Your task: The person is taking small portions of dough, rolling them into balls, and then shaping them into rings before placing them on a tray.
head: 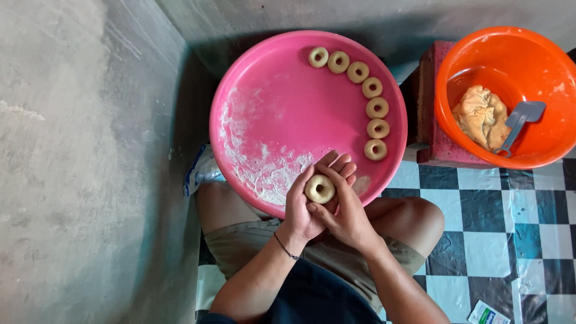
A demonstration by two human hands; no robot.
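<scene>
A small pale dough ring (320, 188) lies in the palm of my left hand (302, 207), over the near rim of a big round pink tray (282, 102). My right hand (345, 210) cups it from the right, thumb and fingers touching the ring. Both hands together grip the ring above my lap. Several finished dough rings (372, 87) curve along the tray's far right rim. White flour (264, 171) is spread over the tray's near left part.
An orange bowl (510, 48) at the right holds a lump of dough (480, 117) and a grey scraper (519, 123), resting on a red block (433, 114). Grey concrete wall stands left. Checkered black-and-white floor (510, 228) lies right, with a small packet (487, 314).
</scene>
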